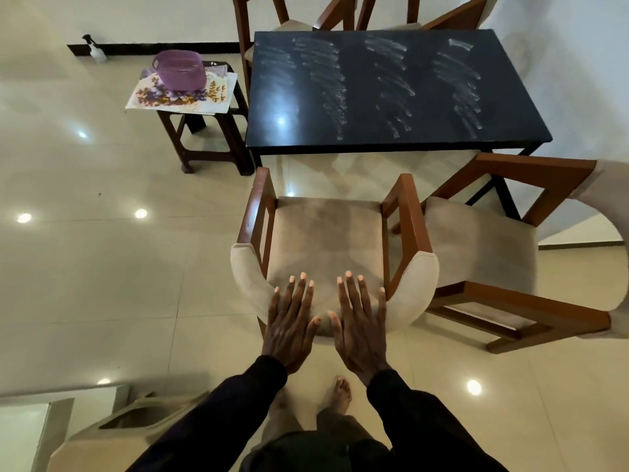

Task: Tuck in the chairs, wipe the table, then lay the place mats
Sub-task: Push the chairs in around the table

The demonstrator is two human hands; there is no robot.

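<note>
I see the chair [326, 240] at the near side of the table [306, 137], its seat short of the tabletop and not tucked under. My left hand [289, 321] and right hand [360, 325] lie flat, side by side, on its padded back, fingers straight and slightly spread, gripping nothing. A second chair [493, 240] stands askew by the table's near right corner. The far chairs [292, 26] sit across the table. The tabletop is streaked. Left of the table, a stool [212, 155] carries floral mats [153, 97] under a purple basket [178, 71]. Further left, a spray bottle [93, 49] stands by the wall.
</note>
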